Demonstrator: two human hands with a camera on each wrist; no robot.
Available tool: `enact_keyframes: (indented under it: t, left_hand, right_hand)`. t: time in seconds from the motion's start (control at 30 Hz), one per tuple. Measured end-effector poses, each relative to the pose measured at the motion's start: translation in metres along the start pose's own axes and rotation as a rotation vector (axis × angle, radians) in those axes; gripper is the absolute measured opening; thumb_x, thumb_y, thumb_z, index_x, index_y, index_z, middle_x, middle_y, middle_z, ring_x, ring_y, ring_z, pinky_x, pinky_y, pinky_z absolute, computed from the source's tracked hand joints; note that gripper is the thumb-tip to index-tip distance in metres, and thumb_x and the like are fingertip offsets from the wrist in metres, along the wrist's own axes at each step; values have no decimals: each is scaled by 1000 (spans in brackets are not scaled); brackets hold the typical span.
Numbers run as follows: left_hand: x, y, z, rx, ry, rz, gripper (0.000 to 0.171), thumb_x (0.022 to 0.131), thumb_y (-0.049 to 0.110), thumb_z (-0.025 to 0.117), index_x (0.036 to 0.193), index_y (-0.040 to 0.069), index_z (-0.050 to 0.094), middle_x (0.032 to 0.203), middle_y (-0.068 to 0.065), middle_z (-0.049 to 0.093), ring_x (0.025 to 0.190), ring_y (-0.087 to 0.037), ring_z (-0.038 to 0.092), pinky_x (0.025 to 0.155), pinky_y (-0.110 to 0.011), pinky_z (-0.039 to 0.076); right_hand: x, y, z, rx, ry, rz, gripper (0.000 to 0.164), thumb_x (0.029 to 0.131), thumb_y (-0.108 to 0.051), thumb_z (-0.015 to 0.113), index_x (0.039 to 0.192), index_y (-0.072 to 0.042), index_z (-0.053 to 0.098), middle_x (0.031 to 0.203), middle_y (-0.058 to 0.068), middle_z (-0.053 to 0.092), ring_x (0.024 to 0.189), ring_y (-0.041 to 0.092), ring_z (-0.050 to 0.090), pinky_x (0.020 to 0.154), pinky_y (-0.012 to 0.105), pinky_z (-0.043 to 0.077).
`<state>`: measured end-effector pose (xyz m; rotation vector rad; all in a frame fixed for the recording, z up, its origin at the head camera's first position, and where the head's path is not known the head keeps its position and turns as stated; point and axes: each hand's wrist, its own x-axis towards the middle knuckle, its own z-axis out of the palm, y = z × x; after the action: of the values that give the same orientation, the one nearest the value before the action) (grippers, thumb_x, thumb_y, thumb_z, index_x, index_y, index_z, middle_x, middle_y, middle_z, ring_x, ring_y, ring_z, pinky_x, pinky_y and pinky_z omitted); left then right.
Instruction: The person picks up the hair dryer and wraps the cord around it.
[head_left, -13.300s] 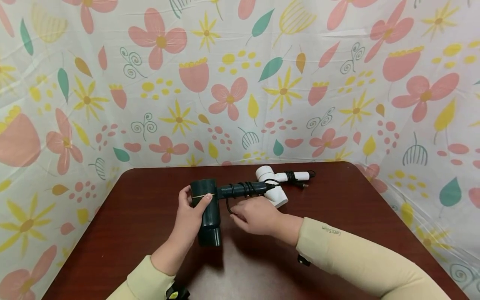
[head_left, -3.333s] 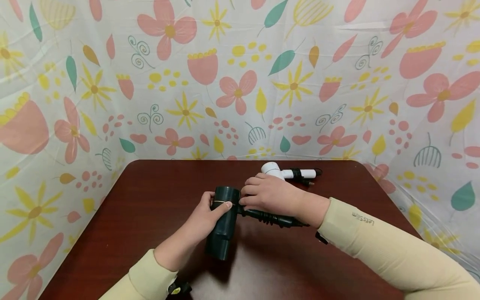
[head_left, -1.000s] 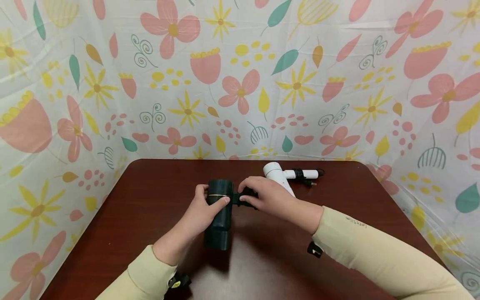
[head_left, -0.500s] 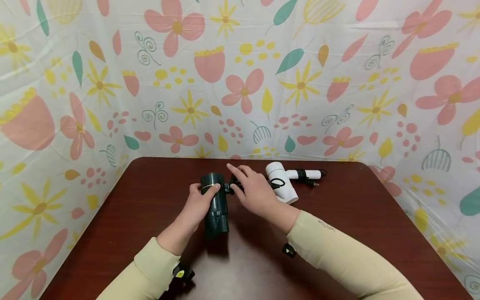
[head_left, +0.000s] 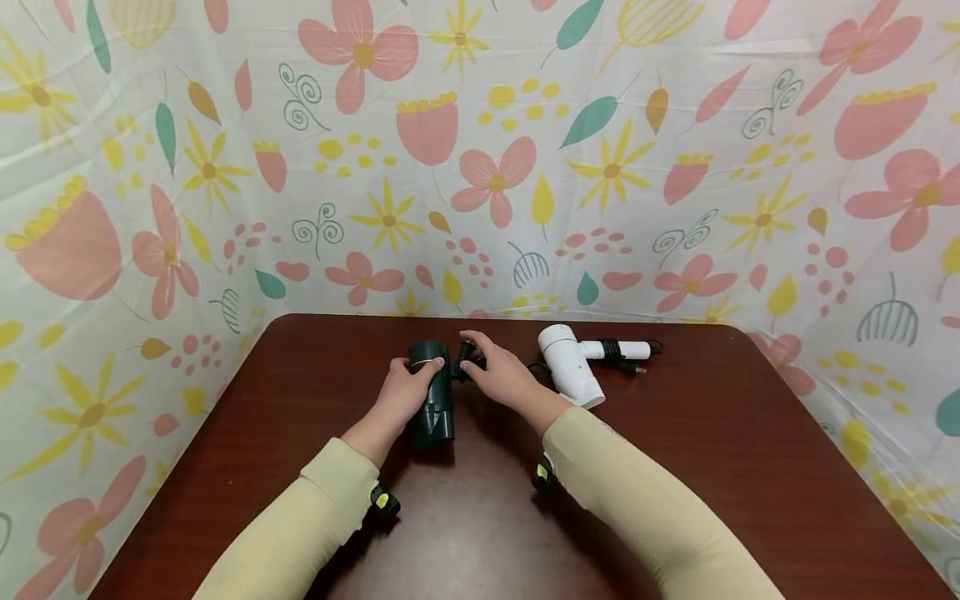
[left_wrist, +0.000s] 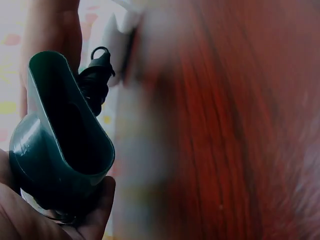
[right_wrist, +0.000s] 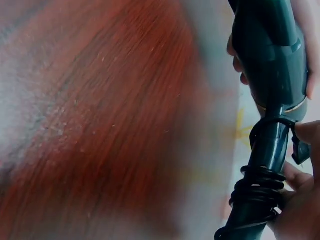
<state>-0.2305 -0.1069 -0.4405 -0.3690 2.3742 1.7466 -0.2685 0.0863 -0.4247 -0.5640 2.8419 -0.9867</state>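
A dark green hair dryer [head_left: 435, 414] is held over the far middle of the table, its nozzle toward me. My left hand [head_left: 401, 390] grips its barrel, thumb on top near the gold ring. In the left wrist view the nozzle [left_wrist: 47, 165] shows its long oval opening. Black power cord [right_wrist: 257, 192] is wound in several loops round the handle [right_wrist: 272, 145]. At the handle, my right hand [head_left: 504, 375] pinches the cord near its plug [head_left: 467, 349] between thumb and fingers. Much of the handle is hidden behind this hand in the head view.
A white hair dryer [head_left: 572, 367] lies at the back right of the reddish-brown table [head_left: 480, 533], its black cord [head_left: 611, 350] wrapped round the handle. A flowered curtain [head_left: 495, 250] hangs behind the table's far edge.
The dark hair dryer was turned and tilted earlier and has now moved away from me toward the far edge. My right hand has shifted along the handle, fingers closing on the cord.
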Motion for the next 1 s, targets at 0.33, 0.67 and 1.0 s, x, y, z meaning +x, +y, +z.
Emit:
enact_keyframes:
  t: [0.33,0.67,1.0]
  left_hand:
    - [25,-1,-3,152,-2,-25,96,91,68,52,154,4,18,150,-23,34,131,-39,44,102,-57,41]
    - [42,3,-7,323,-25,-30,97,93,71,46,153,-2,26,154,-22,34,131,-39,45,100,-53,44]
    - [54,4,-12,333,9,-48,96,92,72,45,151,-2,31,151,-20,38,121,-34,51,96,-47,46]
  right_hand:
    - [25,15,15,41,4,-16,56,102,-33,57,153,-28,34,142,2,52,119,21,57,93,45,48]
    - [32,24,13,-62,80,-2,51,96,-40,65,141,-20,52,139,3,47,114,21,56,90,40,50]
    - [21,10,14,-392,116,-175,27,91,-30,74,106,-11,62,99,3,60,84,18,61,73,32,52]
